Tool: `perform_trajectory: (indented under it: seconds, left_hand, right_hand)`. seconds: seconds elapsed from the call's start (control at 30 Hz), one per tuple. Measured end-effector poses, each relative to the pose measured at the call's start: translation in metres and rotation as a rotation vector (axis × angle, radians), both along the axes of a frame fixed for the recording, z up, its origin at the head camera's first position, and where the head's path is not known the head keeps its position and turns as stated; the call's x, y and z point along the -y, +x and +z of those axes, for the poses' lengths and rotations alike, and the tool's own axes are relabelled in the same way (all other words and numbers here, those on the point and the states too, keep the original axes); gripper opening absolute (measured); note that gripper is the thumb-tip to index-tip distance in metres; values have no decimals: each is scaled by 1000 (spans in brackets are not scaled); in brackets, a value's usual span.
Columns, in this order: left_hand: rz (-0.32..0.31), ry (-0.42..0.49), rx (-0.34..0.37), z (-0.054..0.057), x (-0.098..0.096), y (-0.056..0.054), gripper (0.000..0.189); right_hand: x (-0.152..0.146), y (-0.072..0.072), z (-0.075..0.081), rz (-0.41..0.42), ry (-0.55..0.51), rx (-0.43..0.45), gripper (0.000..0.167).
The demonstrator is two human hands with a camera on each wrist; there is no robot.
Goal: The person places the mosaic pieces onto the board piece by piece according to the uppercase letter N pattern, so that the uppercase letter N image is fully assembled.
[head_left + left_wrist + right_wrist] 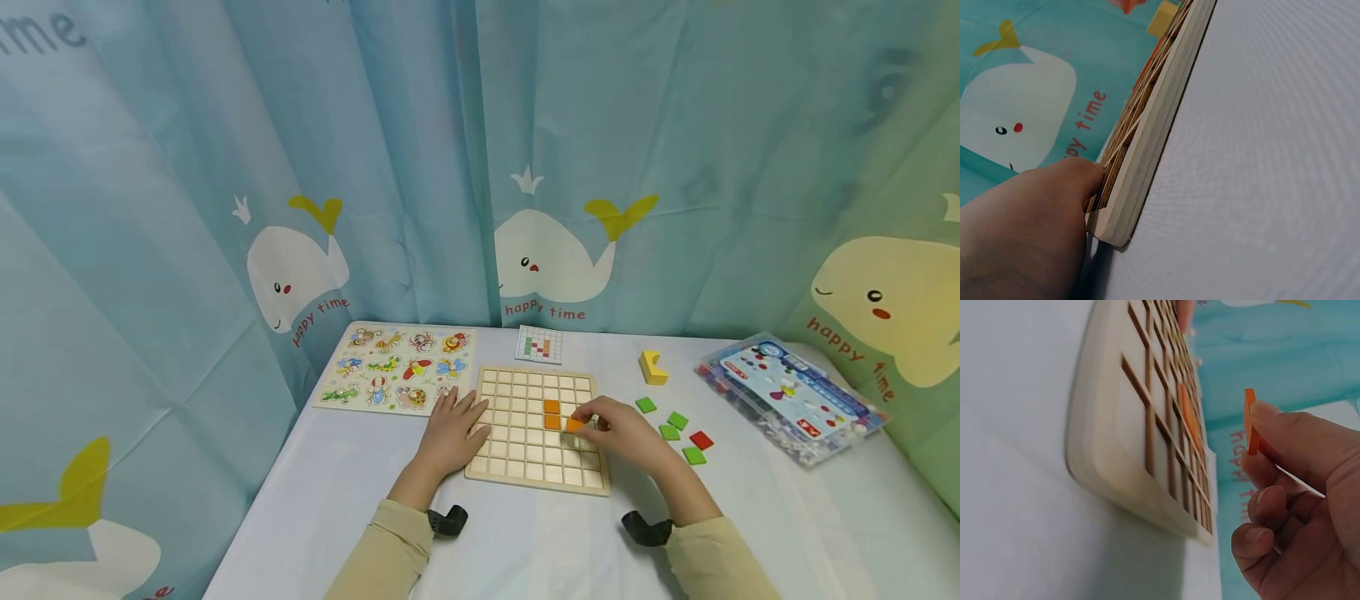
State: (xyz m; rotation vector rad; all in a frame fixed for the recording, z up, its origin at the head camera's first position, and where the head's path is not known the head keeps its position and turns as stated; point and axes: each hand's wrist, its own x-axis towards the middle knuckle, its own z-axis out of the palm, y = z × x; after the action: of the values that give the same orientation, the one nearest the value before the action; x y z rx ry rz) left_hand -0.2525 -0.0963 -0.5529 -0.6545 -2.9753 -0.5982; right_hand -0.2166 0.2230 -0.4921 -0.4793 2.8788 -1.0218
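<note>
A wooden grid board (537,485) lies on the table, with two orange square tiles (552,414) set in neighbouring cells, one behind the other. My right hand (628,435) pinches another orange tile (1250,422) between thumb and forefinger, over the cells to the right of those two. In the right wrist view, the pinched tile stands on edge above the board, its other fingers curled below. On the board's left edge rests my left hand (447,435), fingers spread over the rim. The left wrist view shows its thumb (1079,178) at the board's near corner.
Several green tiles (669,432) and a red tile (701,440) lie right of the board. Behind them stand a yellow block (652,370) and a clear plastic box (795,402). A pattern card (539,345) and an insect puzzle board (341,396) lie beyond the grid board.
</note>
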Motion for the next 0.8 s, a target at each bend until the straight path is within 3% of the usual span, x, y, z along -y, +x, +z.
perform_trajectory:
  seconds: [0.8]
  left_hand:
    - [0,7,-10,2,0,2,53]
  right_hand:
    - [32,-9,-16,10,49,68,16]
